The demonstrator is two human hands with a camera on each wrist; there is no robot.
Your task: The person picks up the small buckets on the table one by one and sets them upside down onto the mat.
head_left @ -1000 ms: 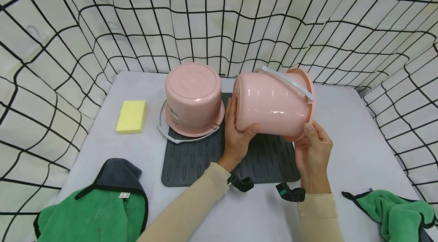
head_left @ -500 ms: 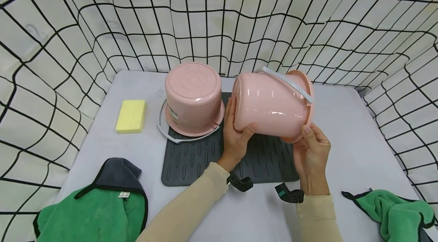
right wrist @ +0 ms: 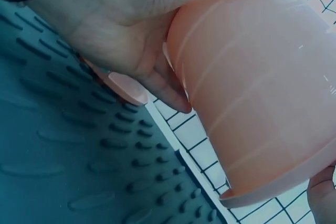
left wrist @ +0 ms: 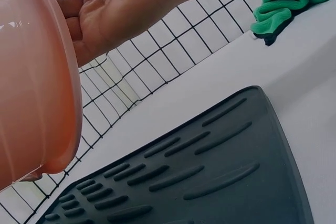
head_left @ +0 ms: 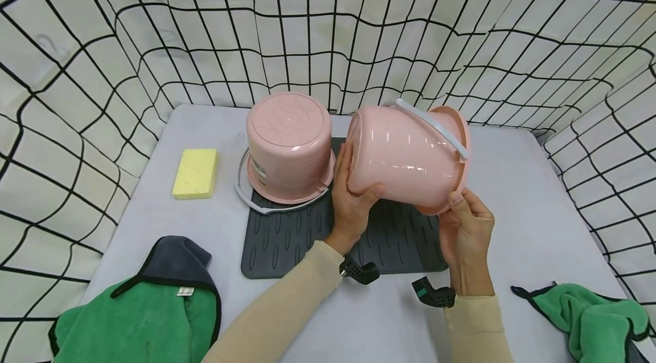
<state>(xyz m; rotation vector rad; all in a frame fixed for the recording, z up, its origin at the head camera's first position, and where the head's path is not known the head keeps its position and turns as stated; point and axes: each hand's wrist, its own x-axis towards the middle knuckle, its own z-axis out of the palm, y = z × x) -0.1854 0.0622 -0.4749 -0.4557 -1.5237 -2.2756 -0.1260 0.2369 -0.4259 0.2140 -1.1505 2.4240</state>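
Observation:
In the head view a glossy pink bucket lies tipped on its side in both hands, above the dark ribbed mat. My left hand holds its base end, thumb on the near side and fingers around the bottom edge. The right hand grips the flared rim, with the thumb on the outside. A pale grey handle lies across the bucket's upper side. The rim faces right, and the inside is hidden. Beside it, a second pink bucket stands upside down on the mat's left part.
A yellow sponge lies on the white table at the left. One green cloth with a grey corner is at the front left, another green cloth at the front right. Black wire grid walls surround the back and sides.
The held bucket has shifted very slightly left, its rim end dipping a little, and both hands have gone with it. The second bucket, sponge and cloths stay put.

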